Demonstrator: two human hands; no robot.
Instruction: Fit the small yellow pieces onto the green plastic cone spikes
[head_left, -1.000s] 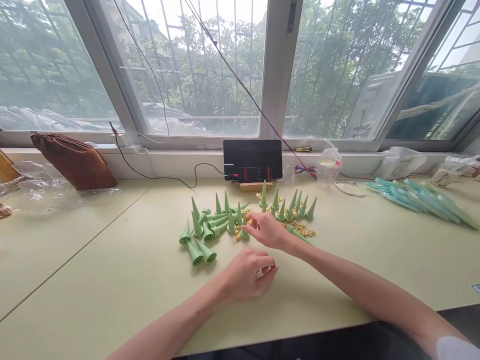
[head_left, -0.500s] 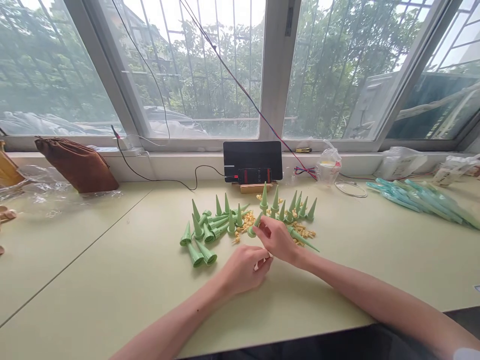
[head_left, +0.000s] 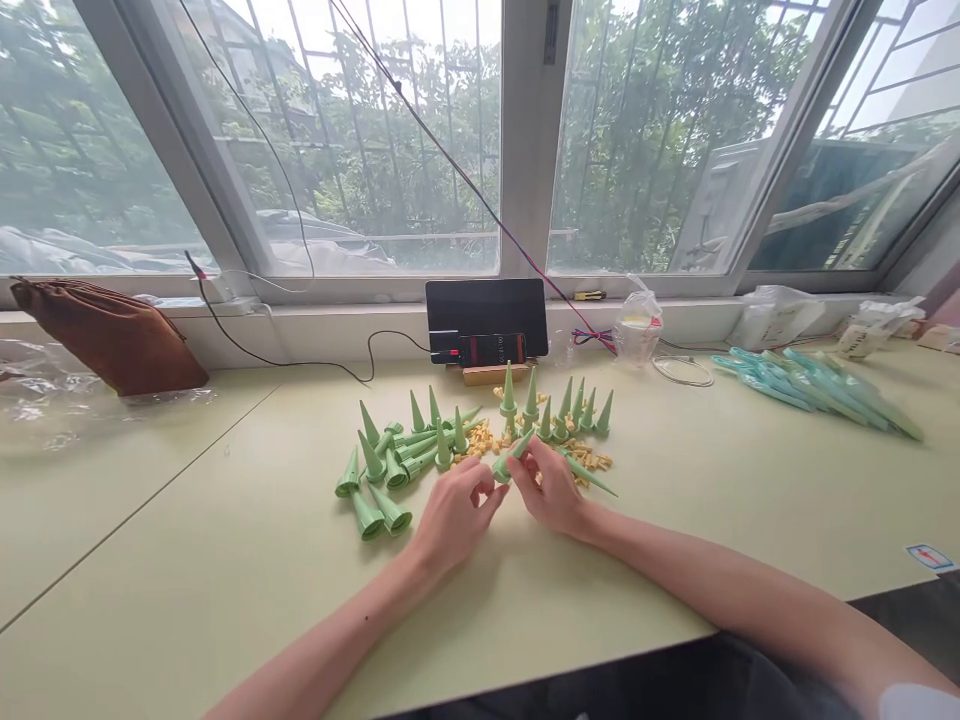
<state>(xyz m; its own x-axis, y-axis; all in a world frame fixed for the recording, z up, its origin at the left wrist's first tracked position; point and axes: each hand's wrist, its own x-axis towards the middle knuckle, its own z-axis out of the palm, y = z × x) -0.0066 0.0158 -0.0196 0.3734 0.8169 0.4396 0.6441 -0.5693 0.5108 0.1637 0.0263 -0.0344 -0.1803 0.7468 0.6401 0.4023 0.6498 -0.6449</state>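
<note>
My right hand [head_left: 553, 489] pinches a green cone-shaped plastic spike [head_left: 512, 455] just above the table, its wide end toward my left hand. My left hand [head_left: 452, 515] is curled, its fingertips meeting the spike's wide end; whether it holds some small piece I cannot see. Behind the hands lie a heap of green spikes [head_left: 397, 455] on their sides, a row of upright green spikes [head_left: 559, 408], and scattered small yellow pieces [head_left: 586, 457].
A black tablet [head_left: 486, 310] and a phone [head_left: 491, 349] stand on a wooden holder by the window ledge. A brown pouch [head_left: 105, 333] lies far left, teal spikes in plastic [head_left: 814, 387] far right, a plastic bag [head_left: 636, 327] behind, cables along the sill.
My right hand reached into the pile, took up a green spike and drew it back. My left hand rose to meet it. The view has shifted slightly right.
</note>
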